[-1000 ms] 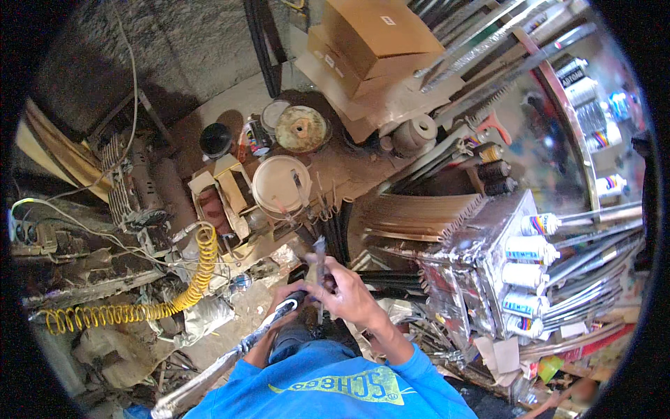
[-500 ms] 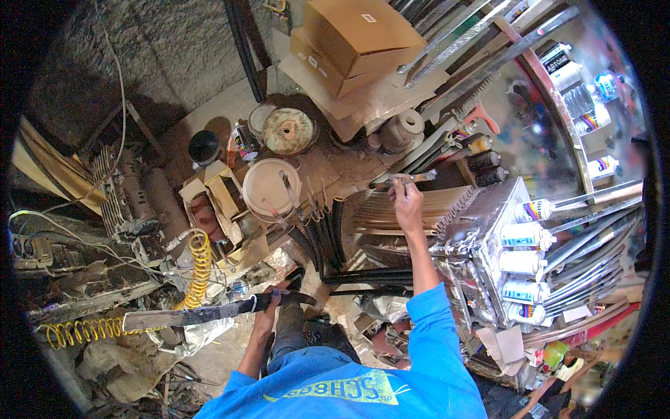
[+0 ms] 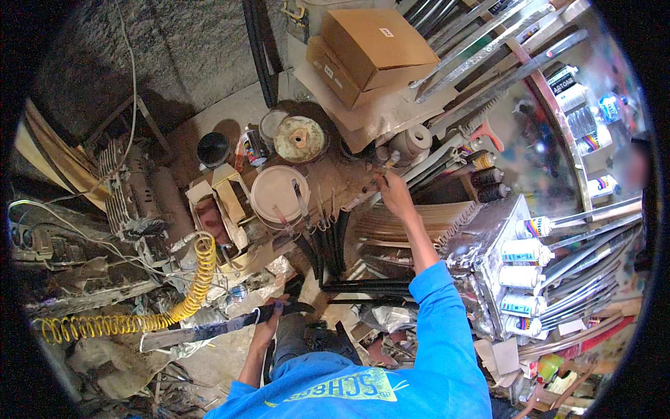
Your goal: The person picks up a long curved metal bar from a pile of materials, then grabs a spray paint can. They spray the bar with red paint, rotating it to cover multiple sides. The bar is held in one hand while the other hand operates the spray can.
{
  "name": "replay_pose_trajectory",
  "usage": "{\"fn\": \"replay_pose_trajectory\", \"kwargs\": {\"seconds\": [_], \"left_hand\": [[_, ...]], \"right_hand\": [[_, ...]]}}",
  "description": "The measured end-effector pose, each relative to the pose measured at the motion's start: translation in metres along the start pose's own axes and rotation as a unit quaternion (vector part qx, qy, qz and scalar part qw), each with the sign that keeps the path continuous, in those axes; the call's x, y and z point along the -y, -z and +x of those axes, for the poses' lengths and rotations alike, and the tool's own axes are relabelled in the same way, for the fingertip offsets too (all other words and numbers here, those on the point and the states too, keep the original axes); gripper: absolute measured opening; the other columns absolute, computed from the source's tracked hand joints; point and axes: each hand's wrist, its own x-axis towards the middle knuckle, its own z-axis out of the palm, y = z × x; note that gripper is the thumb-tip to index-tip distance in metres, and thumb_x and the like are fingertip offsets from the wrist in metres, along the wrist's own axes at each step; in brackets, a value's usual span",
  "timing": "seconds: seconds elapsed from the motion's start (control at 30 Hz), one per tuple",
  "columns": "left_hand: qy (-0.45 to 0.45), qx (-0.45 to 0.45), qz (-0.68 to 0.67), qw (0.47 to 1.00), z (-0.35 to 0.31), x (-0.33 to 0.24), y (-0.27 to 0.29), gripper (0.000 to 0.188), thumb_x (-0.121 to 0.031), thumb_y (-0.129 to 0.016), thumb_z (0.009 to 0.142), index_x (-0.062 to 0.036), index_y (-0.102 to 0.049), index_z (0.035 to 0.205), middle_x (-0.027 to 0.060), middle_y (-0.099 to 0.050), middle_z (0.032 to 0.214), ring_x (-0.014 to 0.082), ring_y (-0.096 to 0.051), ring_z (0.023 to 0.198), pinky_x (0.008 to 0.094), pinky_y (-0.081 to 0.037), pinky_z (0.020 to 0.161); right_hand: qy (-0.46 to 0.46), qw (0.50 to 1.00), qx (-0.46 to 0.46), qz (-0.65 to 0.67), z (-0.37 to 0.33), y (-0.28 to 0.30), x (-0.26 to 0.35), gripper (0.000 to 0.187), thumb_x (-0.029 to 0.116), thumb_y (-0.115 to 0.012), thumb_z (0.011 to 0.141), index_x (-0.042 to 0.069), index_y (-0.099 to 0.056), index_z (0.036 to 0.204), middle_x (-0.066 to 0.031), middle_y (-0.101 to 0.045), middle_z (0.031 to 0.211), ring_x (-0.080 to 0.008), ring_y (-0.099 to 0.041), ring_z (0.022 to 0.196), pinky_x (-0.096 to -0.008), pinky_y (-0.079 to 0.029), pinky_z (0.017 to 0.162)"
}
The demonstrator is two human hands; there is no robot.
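My left hand (image 3: 271, 313) is down low, close by my knee, with its fingers wrapped round the dark handle end of a long flat metal blade (image 3: 202, 331); the blade runs out to my left, nearly level, over the litter of scrap and crumpled foil on the floor, and its far end lies just below the yellow coiled air hose (image 3: 183, 304). My right hand (image 3: 393, 195) is stretched well forward at the end of my blue sleeve (image 3: 438, 307), up at the cluttered brown workbench (image 3: 349, 183). Its fingers are curled together at something small on the bench edge, just below the pale round pulley (image 3: 410, 141), but I cannot tell what they pinch or whether they grip anything at all, since the hand hides it. The two hands are well apart. Left of my right hand a pale round lid (image 3: 278, 193) lies on the bench, with a few thin tools resting across it, and behind that sits a rusty disc (image 3: 298, 138) and a small spray can (image 3: 254, 145). Two cardboard boxes (image 3: 373, 52) are stacked at the back. To the right of my forearm stands a shiny metal rack (image 3: 488, 237) carrying a row of white tubes (image 3: 522, 276), and long metal strips (image 3: 481, 49) lean above it.
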Motion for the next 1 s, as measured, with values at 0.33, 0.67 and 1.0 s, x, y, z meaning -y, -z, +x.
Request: {"fn": "replay_pose_trajectory", "kwargs": {"seconds": [0.33,0.67,1.0], "left_hand": [[-0.024,0.022,0.001,0.999,0.003,0.004,0.006,0.039,-0.04,-0.052,0.104,-0.0027,-0.062,0.105,0.0148,-0.064,0.127,0.0254,-0.056,0.121,0.0383,-0.038,0.108],[0.012,0.057,-0.015,0.998,0.002,0.003,0.013,0.038,-0.041,-0.05,0.104,-0.0042,-0.062,0.105,0.0175,-0.063,0.13,0.0287,-0.055,0.125,0.0424,-0.038,0.11],[0.096,0.153,0.039,0.983,0.022,-0.009,-0.015,0.042,-0.047,-0.051,0.103,-0.0065,-0.063,0.105,0.0192,-0.059,0.135,0.0304,-0.051,0.129,0.0448,-0.035,0.111]], "right_hand": [[-0.024,0.987,0.091,-0.131,0.046,-0.041,0.005,0.045,0.014,-0.077,0.078,-0.002,-0.057,0.114,-0.0258,-0.067,0.096,-0.0469,-0.064,0.092,-0.0523,-0.053,0.078],[-0.17,0.983,0.003,-0.066,-0.062,-0.016,-0.008,0.025,0.015,-0.063,0.09,-0.01,-0.063,0.085,-0.0326,-0.064,0.083,-0.0518,-0.063,0.085,-0.0569,-0.05,0.074],[-0.281,0.948,-0.135,-0.062,-0.195,0.028,-0.011,0.023,0.017,-0.057,0.098,-0.006,-0.061,0.097,-0.0302,-0.063,0.083,-0.0488,-0.063,0.084,-0.0502,-0.048,0.068]]}}
